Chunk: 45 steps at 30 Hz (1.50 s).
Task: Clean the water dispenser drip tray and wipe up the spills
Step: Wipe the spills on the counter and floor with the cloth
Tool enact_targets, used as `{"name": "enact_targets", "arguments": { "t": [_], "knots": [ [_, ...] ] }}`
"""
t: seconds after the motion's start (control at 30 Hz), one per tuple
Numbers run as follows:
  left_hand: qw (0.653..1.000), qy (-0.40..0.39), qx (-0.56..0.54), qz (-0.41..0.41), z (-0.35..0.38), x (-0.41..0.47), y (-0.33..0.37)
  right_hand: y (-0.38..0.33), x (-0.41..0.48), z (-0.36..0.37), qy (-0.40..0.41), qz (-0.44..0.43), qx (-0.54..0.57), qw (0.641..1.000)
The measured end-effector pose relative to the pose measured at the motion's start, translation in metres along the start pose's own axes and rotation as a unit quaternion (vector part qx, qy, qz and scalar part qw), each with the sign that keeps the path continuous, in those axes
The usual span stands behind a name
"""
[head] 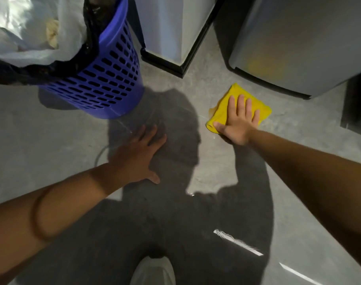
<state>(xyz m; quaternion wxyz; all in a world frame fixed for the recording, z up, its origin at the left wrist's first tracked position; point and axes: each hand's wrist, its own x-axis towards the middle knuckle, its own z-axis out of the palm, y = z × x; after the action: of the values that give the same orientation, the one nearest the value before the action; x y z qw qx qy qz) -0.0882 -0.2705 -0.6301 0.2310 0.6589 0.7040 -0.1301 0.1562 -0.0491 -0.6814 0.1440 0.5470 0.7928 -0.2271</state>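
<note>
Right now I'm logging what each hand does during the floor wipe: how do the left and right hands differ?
The right hand presses flat on the yellow cloth; the left hand rests bare on the floor. The right hand is lit, close to the grey appliance; the left lies in shadow, nearer the blue basket. Both are open, palm down.

soft yellow cloth (224, 109), perforated blue plastic basket (105, 87), smooth grey floor (52, 130)
</note>
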Motion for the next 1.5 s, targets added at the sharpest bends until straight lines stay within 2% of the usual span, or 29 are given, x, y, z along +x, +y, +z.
{"name": "enact_targets", "arguments": {
  "t": [0.13, 0.27, 0.33, 0.4, 0.47, 0.53, 0.6, 0.7, 0.8, 0.87, 1.03, 1.1, 1.2, 1.3, 1.37, 1.43, 1.5],
  "knots": [
    [1.0, -0.002, 0.009, 0.002, -0.002, -0.001, 0.001, 0.023, 0.016, -0.022, -0.029, -0.169, -0.143, 0.975],
    [1.0, -0.009, 0.012, 0.0, -0.004, -0.001, 0.003, 0.029, 0.014, -0.032, -0.044, -0.32, -0.262, 0.909],
    [1.0, -0.012, 0.01, -0.005, -0.005, -0.002, 0.003, 0.041, -0.005, -0.028, -0.058, -0.357, -0.304, 0.882],
    [1.0, -0.014, 0.004, -0.006, -0.006, -0.002, 0.004, 0.059, -0.04, -0.015, -0.067, -0.356, -0.308, 0.88],
    [1.0, -0.022, -0.007, -0.01, -0.008, -0.002, 0.005, 0.077, -0.087, 0.01, -0.04, -0.329, -0.28, 0.901],
    [0.999, -0.03, -0.004, -0.012, -0.009, -0.001, 0.005, 0.086, -0.138, 0.043, -0.003, -0.267, -0.223, 0.938],
    [0.999, -0.031, 0.008, -0.009, -0.009, -0.001, 0.005, 0.076, -0.188, 0.078, 0.004, -0.164, -0.146, 0.976],
    [1.0, -0.02, 0.003, -0.008, -0.008, -0.003, 0.005, 0.025, -0.224, 0.111, 0.005, -0.015, -0.04, 0.999],
    [1.0, -0.013, -0.004, -0.007, -0.008, -0.004, 0.004, -0.034, -0.194, 0.101, 0.047, 0.102, 0.059, 0.992],
    [1.0, -0.011, -0.004, -0.006, -0.006, -0.006, 0.004, -0.061, -0.147, 0.081, 0.024, 0.153, 0.105, 0.982],
    [1.0, 0.007, 0.027, 0.002, 0.003, -0.011, 0.001, -0.077, -0.002, 0.015, 0.027, 0.146, 0.103, 0.984],
    [0.999, 0.013, 0.034, 0.016, 0.006, -0.013, 0.0, -0.071, 0.036, -0.008, 0.019, 0.105, 0.055, 0.993],
    [0.999, 0.014, 0.043, 0.023, 0.005, -0.012, 0.0, -0.052, 0.055, -0.023, 0.004, -0.037, -0.047, 0.998],
    [0.999, 0.01, 0.041, 0.019, 0.003, -0.009, 0.0, -0.027, 0.032, -0.023, -0.016, -0.219, -0.174, 0.96],
    [0.999, 0.01, 0.029, 0.01, 0.003, -0.009, 0.002, -0.004, -0.002, -0.015, -0.037, -0.298, -0.23, 0.926],
    [1.0, 0.008, 0.004, 0.0, 0.003, -0.009, 0.002, 0.022, -0.05, 0.004, -0.049, -0.324, -0.248, 0.912],
    [1.0, 0.005, -0.007, -0.004, 0.004, -0.008, 0.002, 0.047, -0.108, 0.033, -0.039, -0.314, -0.227, 0.921]
  ]
}}
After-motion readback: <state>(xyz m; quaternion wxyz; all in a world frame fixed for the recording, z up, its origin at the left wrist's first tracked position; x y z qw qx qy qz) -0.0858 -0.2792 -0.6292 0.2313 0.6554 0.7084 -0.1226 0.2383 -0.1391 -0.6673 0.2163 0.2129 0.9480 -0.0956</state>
